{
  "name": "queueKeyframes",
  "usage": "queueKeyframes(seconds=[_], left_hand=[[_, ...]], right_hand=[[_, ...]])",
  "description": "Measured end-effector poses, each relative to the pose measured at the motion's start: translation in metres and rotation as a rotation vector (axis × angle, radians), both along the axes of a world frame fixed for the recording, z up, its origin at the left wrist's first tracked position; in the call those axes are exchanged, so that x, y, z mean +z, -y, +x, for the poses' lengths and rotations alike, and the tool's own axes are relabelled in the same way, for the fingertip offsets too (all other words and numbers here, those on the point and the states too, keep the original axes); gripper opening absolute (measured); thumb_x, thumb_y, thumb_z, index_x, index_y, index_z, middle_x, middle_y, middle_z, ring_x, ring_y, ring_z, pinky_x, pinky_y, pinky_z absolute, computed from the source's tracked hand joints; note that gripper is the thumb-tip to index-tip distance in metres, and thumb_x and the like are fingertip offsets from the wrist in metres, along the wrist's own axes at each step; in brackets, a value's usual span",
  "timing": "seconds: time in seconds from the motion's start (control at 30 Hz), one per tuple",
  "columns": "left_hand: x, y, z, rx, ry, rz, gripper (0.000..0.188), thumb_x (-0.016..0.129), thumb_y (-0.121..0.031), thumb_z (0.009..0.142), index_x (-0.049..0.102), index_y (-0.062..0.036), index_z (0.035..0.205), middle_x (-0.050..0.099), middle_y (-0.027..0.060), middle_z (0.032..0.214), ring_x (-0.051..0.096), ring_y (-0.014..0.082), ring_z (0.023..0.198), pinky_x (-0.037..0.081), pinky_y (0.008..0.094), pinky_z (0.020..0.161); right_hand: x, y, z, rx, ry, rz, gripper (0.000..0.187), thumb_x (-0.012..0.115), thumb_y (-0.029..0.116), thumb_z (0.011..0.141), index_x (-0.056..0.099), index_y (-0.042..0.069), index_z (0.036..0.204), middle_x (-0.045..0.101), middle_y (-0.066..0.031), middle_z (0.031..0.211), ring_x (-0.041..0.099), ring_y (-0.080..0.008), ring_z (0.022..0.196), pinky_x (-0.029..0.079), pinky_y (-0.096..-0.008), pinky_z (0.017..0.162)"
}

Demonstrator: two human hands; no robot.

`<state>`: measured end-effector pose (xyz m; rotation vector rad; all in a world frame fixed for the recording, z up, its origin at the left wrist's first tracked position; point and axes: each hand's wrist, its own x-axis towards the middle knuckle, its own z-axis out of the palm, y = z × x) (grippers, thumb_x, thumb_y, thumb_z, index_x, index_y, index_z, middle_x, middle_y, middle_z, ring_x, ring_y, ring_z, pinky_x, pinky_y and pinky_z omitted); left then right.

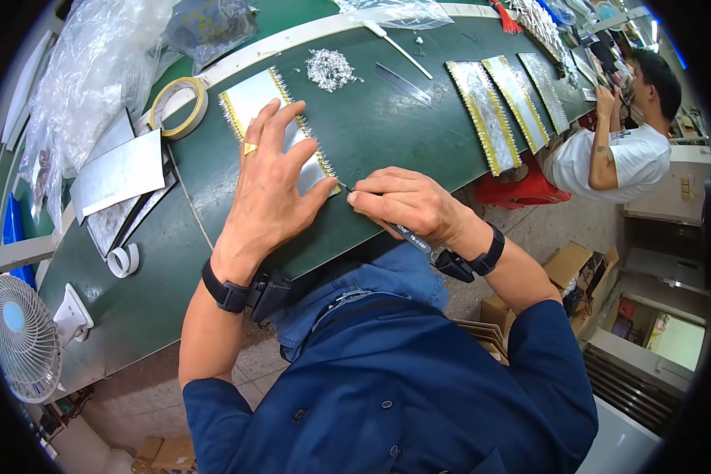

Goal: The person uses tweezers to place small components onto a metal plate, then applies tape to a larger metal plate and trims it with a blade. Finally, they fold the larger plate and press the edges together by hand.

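A flat silvery plate (253, 91) lies on the green bench, yellow tape and rows of tiny metal pieces running along its two long edges. Over it my left hand (267, 186) is spread, thumb and fingers apart, and it covers the plate's middle. My right hand (411, 204) grips black tweezers (412, 237), whose tip points at the plate's near right corner. Whether the tip holds a tiny piece is too small to tell. Beyond the plate sits a loose pile of small silvery pieces (329, 69).
Three similar strips, one of them a taped plate (484, 118), lie to the right. Further off, a person (620, 154) sits working. Left are a tape roll (179, 108), stacked metal sheets (122, 178), plastic bags (95, 87) and a fan (22, 336). A white-handled tool (399, 49) lies at the back.
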<state>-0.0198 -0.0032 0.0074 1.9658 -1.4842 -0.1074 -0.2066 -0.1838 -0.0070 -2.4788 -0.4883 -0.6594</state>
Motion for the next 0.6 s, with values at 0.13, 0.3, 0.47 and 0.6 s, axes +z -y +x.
queueKeyframes(seconds=[0.13,0.3,0.47,0.6], left_hand=[[0.0,0.003,-0.001,0.0,0.006,-0.004,0.037,0.091,-0.015,0.077,0.071,-0.0003,0.105,0.049,0.02,0.159,0.036,0.0481,0.155,0.036,0.0568,0.124],[0.002,0.001,-0.003,0.005,-0.005,-0.016,0.034,0.09,-0.014,0.077,0.067,0.0015,0.096,0.05,0.0199,0.16,0.037,0.0486,0.155,0.037,0.0572,0.124],[0.002,0.002,-0.003,0.014,0.012,-0.014,0.032,0.088,-0.013,0.078,0.066,0.0026,0.095,0.05,0.022,0.16,0.037,0.0504,0.154,0.036,0.0585,0.124],[0.009,-0.001,-0.002,0.0,-0.018,-0.053,0.032,0.086,-0.014,0.081,0.071,0.0011,0.103,0.049,0.0247,0.157,0.036,0.0523,0.152,0.034,0.0606,0.124]], right_hand=[[-0.004,0.002,0.001,-0.042,0.061,0.137,0.032,0.08,-0.006,0.088,0.071,-0.005,0.119,0.076,-0.0194,0.106,0.076,-0.0338,0.09,0.063,-0.0396,0.084],[-0.001,-0.005,0.0,-0.353,0.014,0.408,0.027,0.077,0.0,0.098,0.07,-0.006,0.123,0.079,-0.0163,0.104,0.079,-0.0238,0.092,0.062,-0.0321,0.084],[0.007,0.008,0.014,-0.581,-0.15,0.784,0.025,0.074,0.01,0.105,0.069,-0.006,0.123,0.08,-0.0124,0.104,0.077,-0.0157,0.1,0.061,-0.0278,0.085],[0.012,0.025,0.032,-0.656,-0.164,0.794,0.025,0.072,0.015,0.107,0.069,-0.006,0.121,0.08,-0.0113,0.104,0.077,-0.0144,0.099,0.06,-0.0264,0.085]])
